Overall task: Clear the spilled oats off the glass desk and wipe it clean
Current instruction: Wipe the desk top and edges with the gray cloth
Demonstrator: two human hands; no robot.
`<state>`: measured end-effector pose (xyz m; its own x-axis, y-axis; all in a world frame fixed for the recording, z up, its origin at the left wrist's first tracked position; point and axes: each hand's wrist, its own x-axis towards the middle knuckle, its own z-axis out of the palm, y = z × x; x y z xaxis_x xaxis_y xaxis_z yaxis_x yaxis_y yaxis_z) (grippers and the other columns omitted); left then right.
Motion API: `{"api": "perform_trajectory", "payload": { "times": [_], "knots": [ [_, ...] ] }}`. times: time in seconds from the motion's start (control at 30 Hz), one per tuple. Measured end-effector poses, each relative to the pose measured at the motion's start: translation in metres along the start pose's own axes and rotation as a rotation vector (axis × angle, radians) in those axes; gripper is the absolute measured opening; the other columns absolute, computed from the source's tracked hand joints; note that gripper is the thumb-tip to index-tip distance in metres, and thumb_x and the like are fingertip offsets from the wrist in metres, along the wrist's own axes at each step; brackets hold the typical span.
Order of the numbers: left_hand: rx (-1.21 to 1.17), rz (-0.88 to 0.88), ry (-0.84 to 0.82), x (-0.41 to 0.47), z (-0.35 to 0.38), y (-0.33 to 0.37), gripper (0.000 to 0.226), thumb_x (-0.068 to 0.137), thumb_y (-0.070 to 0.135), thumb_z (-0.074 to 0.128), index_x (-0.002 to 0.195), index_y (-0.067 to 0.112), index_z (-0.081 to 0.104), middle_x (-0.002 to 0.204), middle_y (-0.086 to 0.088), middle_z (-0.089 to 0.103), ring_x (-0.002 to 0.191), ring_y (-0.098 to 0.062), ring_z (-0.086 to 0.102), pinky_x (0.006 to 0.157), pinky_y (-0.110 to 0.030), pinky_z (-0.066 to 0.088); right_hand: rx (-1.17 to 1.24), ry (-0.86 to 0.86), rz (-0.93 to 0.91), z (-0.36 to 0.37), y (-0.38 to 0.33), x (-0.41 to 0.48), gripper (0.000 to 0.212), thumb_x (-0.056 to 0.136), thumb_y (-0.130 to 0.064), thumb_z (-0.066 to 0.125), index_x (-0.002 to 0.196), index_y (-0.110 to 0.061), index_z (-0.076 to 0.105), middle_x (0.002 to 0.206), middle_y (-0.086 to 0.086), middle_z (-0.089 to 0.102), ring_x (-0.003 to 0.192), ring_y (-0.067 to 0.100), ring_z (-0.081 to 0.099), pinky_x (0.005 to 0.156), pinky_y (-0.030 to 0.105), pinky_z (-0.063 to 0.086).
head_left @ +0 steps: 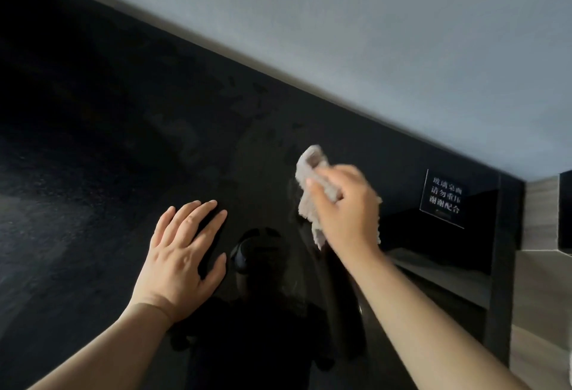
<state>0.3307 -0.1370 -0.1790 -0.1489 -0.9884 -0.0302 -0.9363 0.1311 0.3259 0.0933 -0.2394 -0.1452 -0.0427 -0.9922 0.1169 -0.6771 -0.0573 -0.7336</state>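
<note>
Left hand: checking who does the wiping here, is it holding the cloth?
No, the left hand lies flat and empty on the desk, while the right hand grips the cloth.

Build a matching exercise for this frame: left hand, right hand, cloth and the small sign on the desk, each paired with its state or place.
Things:
1. left hand
2. right hand
3. cloth
4. sign

States or places:
A. bunched up, pale, pressed on the glass desk
B. standing near the desk's right end, white lettering on black
C. flat on the glass, fingers spread, holding nothing
D. closed around the cloth

Pairs: 1-C, 2-D, 3-A, 4-B
</note>
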Motion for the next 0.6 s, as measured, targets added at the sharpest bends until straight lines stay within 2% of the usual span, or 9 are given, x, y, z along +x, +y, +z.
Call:
{"api": "perform_trajectory", "payload": {
  "times": [0.1,0.2,0.27,0.33,0.37,0.4,0.47,0.53,0.6],
  "knots": [
    [0.0,0.002,0.0,0.0,0.001,0.0,0.06,0.086,0.043,0.045,0.139,0.014,0.05,0.148,-0.004,0.041,0.14,-0.026,0.033,0.116,-0.051,0.02,-0.121,0.164,0.061,-0.015,0.016,0.058,0.016,0.084,-0.028,0.063,0.094,-0.019,0.072,0.099,0.003,0.063,0.089,0.022,0.06,0.072,0.029,0.042],
    [-0.002,0.006,0.006,0.0,0.001,-0.001,0.06,0.086,0.042,0.045,0.139,0.014,0.05,0.148,-0.004,0.041,0.14,-0.026,0.033,0.116,-0.052,0.021,-0.354,0.106,0.148,-0.011,0.039,0.105,0.029,0.087,-0.047,0.057,0.093,-0.021,0.066,0.105,0.005,0.059,0.1,0.028,0.055,0.071,0.031,0.039],
    [-0.002,0.007,0.011,-0.001,0.002,-0.001,0.06,0.086,0.042,0.045,0.139,0.014,0.051,0.148,-0.004,0.041,0.14,-0.026,0.033,0.116,-0.052,0.021,-0.508,0.038,0.169,0.004,0.044,0.105,0.042,0.085,-0.055,0.057,0.11,-0.021,0.064,0.118,0.007,0.054,0.112,0.032,0.048,0.081,0.038,0.041],
    [-0.004,0.009,0.012,-0.001,0.002,-0.002,0.06,0.086,0.042,0.046,0.139,0.014,0.051,0.148,-0.004,0.041,0.14,-0.026,0.033,0.116,-0.053,0.021,-0.647,0.064,0.093,0.019,0.046,0.091,0.045,0.088,-0.05,0.059,0.122,-0.021,0.06,0.122,0.01,0.053,0.116,0.038,0.045,0.085,0.047,0.042],
    [-0.002,0.011,0.012,0.0,0.002,-0.002,0.06,0.086,0.042,0.046,0.139,0.014,0.051,0.148,-0.004,0.041,0.14,-0.026,0.033,0.116,-0.053,0.021,-0.671,0.092,0.049,0.023,0.044,0.084,0.041,0.089,-0.044,0.06,0.122,-0.019,0.06,0.119,0.012,0.054,0.113,0.04,0.047,0.083,0.049,0.046],
    [0.001,0.011,0.012,0.0,0.002,-0.002,0.06,0.086,0.042,0.046,0.139,0.014,0.051,0.148,-0.004,0.041,0.14,-0.027,0.033,0.116,-0.053,0.021,-0.664,0.115,0.012,0.024,0.044,0.079,0.035,0.089,-0.037,0.062,0.118,-0.017,0.061,0.114,0.013,0.056,0.106,0.04,0.05,0.078,0.051,0.048],
    [0.005,0.01,0.012,0.0,0.002,-0.001,0.06,0.086,0.042,0.046,0.139,0.014,0.05,0.148,-0.005,0.041,0.14,-0.027,0.033,0.116,-0.052,0.021,-0.615,0.134,-0.049,0.022,0.044,0.066,0.024,0.087,-0.027,0.065,0.109,-0.017,0.064,0.105,0.011,0.058,0.091,0.035,0.053,0.067,0.044,0.05],
    [0.007,0.007,0.009,-0.001,0.002,0.0,0.06,0.086,0.042,0.045,0.139,0.014,0.05,0.148,-0.004,0.041,0.14,-0.027,0.033,0.116,-0.052,0.02,-0.54,0.093,-0.105,0.019,0.038,0.037,0.022,0.085,-0.023,0.069,0.106,-0.019,0.066,0.102,0.008,0.058,0.085,0.03,0.054,0.063,0.036,0.046],
    [0.007,0.001,0.001,0.0,0.001,0.0,0.061,0.086,0.043,0.045,0.14,0.015,0.05,0.148,-0.004,0.041,0.14,-0.027,0.032,0.117,-0.051,0.019,-0.43,0.007,-0.173,0.016,0.028,0.0,0.022,0.084,-0.021,0.069,0.106,-0.019,0.067,0.099,0.004,0.059,0.085,0.026,0.054,0.063,0.035,0.045]
  ]
}}
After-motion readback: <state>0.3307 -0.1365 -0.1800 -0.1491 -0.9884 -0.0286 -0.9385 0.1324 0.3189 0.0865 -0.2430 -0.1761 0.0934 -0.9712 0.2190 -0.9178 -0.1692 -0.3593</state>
